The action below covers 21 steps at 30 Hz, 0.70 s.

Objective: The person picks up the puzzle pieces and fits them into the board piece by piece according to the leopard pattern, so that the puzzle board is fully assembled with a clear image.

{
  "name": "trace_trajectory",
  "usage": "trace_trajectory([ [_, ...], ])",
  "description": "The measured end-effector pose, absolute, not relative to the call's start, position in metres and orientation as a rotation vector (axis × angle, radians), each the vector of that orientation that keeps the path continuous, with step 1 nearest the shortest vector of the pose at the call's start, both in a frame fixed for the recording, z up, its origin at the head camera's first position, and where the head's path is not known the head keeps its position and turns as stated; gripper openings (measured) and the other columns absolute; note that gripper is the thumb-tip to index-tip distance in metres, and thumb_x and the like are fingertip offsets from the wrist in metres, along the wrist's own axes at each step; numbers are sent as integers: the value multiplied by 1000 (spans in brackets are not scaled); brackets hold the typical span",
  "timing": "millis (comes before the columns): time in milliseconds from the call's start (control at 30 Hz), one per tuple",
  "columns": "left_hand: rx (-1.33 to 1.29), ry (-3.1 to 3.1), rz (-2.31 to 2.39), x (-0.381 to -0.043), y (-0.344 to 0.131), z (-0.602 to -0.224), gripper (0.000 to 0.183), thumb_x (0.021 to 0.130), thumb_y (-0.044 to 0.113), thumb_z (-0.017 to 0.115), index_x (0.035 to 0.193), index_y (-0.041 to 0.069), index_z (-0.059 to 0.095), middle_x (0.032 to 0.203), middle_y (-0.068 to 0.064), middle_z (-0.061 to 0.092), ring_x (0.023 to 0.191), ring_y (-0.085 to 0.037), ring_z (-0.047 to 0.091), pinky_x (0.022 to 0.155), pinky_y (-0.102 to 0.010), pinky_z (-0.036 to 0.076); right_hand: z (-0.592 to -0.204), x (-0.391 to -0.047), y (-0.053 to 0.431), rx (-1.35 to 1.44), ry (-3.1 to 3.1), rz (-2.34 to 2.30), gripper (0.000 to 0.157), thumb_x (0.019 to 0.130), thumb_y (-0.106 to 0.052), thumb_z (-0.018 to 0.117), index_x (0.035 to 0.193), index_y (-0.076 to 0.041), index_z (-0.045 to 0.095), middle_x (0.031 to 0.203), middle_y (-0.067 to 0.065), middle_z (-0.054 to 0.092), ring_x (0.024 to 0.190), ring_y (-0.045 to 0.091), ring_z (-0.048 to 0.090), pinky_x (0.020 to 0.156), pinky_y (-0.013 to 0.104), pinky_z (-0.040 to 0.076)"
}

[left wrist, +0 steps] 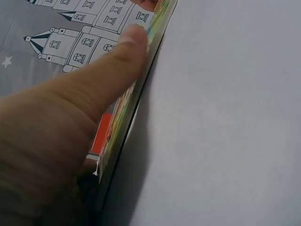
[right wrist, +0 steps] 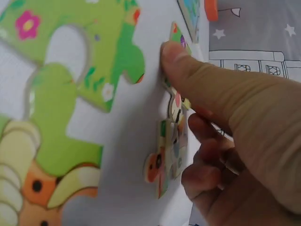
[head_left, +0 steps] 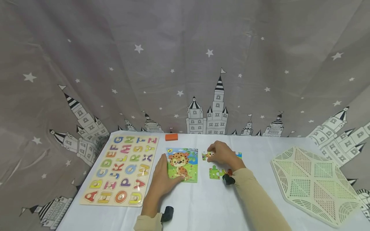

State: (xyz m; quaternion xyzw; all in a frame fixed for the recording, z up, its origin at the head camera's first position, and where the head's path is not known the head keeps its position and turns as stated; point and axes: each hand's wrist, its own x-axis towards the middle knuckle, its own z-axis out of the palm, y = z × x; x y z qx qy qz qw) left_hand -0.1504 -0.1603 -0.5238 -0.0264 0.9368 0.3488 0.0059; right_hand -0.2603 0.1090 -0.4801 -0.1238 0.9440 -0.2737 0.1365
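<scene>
A cheetah picture puzzle [head_left: 182, 166] lies on the white table. My left hand [head_left: 162, 176] rests at its lower left corner, fingers along the left side and thumb on the lower edge. In the left wrist view the straight thumb [left wrist: 129, 56] lies against the puzzle's side. My right hand [head_left: 224, 155] pinches a puzzle piece [head_left: 204, 156] between thumb and fingers; the hand covers part of it. In the right wrist view the thumb [right wrist: 176, 56] is on that piece, with a joined orange-spotted piece [right wrist: 161, 165] below. Green flowered pieces [head_left: 214, 173] lie nearer me.
An alphabet board [head_left: 118, 170] with coloured letters lies on the left. An orange block [head_left: 171, 137] sits at the back edge. On the right is a pale octagonal stencil-like board [head_left: 315, 184]. A grey curtain [head_left: 185, 64] with castles and stars hangs behind the table.
</scene>
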Motion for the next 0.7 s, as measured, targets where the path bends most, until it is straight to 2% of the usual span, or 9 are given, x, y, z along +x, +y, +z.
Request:
trace_trajectory([
  [100, -70, 2929, 1048, -149, -162, -525, 134, 71, 51, 90, 161, -5, 9, 169, -26, 14, 157, -43, 15, 128, -58, 19, -475, -259, 104, -327, 2743, -762, 35, 79, -26, 89, 106, -12, 72, 104, 3, 66, 94, 19, 59, 92, 46, 53],
  [200, -54, 2927, 1016, -148, -162, -525, 138, 67, 51, 92, 161, -7, 9, 169, -27, 14, 157, -44, 15, 128, -58, 19, -476, -261, 103, -328, 2731, -828, 26, 82, -25, 87, 95, -14, 67, 91, 1, 63, 82, 17, 55, 79, 36, 49],
  [267, -49, 2929, 1006, -147, -162, -524, 138, 66, 50, 92, 160, -9, 10, 168, -28, 14, 157, -44, 15, 128, -58, 19, -475, -261, 99, -345, 2713, -929, 20, 86, -25, 83, 92, -15, 67, 86, 0, 65, 78, 15, 55, 72, 31, 45],
  [367, -56, 2926, 996, -145, -163, -522, 138, 67, 50, 93, 160, -8, 9, 168, -28, 14, 157, -44, 15, 129, -57, 19, -473, -256, 81, -352, 2647, -1092, 15, 88, -24, 81, 92, -15, 70, 86, -1, 69, 74, 14, 62, 67, 26, 48],
  [500, -45, 2925, 975, -144, -165, -523, 138, 68, 51, 91, 160, -8, 8, 168, -28, 13, 157, -43, 15, 129, -56, 19, -477, -245, 42, -367, 2521, -1217, 17, 89, -24, 81, 100, -12, 75, 87, 1, 74, 70, 13, 70, 62, 26, 56],
  [600, -19, 2938, 970, -144, -166, -524, 136, 70, 52, 90, 160, -8, 8, 169, -28, 13, 157, -43, 15, 129, -56, 19, -486, -238, 12, -447, 2505, -1206, 22, 88, -26, 81, 104, -12, 77, 89, 0, 76, 73, 8, 69, 66, 24, 57],
  [700, 6, 2947, 953, -145, -165, -525, 133, 72, 52, 89, 161, -7, 9, 170, -25, 13, 158, -42, 14, 129, -55, 19, -493, -233, -10, -509, 2566, -1167, 22, 88, -26, 82, 104, -12, 79, 94, 0, 78, 82, 10, 69, 75, 26, 59],
])
